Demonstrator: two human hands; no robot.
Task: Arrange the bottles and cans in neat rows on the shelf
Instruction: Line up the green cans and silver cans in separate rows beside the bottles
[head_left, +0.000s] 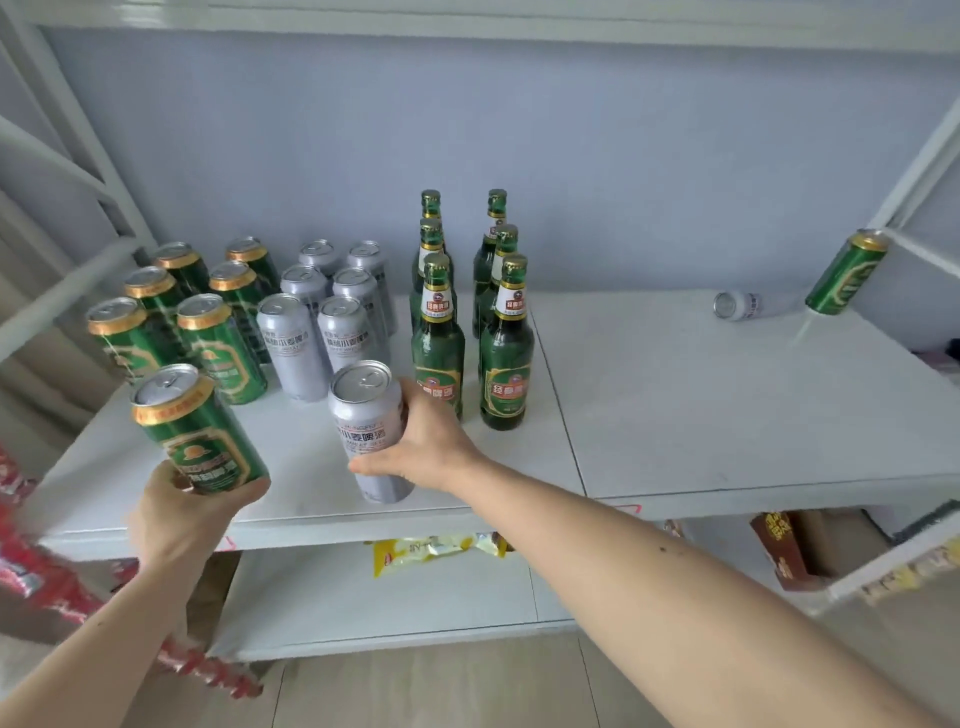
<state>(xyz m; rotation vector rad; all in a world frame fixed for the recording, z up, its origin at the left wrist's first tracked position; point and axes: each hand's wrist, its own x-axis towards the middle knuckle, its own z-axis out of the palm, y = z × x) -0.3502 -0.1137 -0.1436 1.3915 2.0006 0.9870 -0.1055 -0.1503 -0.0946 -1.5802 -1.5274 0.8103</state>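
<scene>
**Two cans held at the near edge of the shelf**

The left hand (179, 512) grips a green can (200, 431), tilted, above the white shelf (727, 415). The right hand (423, 444) wraps a silver can (369, 431) standing near the front. Behind stand green cans (215, 348), silver cans (343, 332) and green bottles (504, 343) in double rows. Far right, one green can (844, 275) leans; a silver one (740, 305) lies flat.

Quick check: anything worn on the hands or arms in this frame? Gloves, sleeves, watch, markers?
Nothing worn. The left hand and right hand are bare, no gloves, rings or tags visible. Both forearms are uncovered as far as the frame shows, with no sleeve, watch or strap in view.
</scene>
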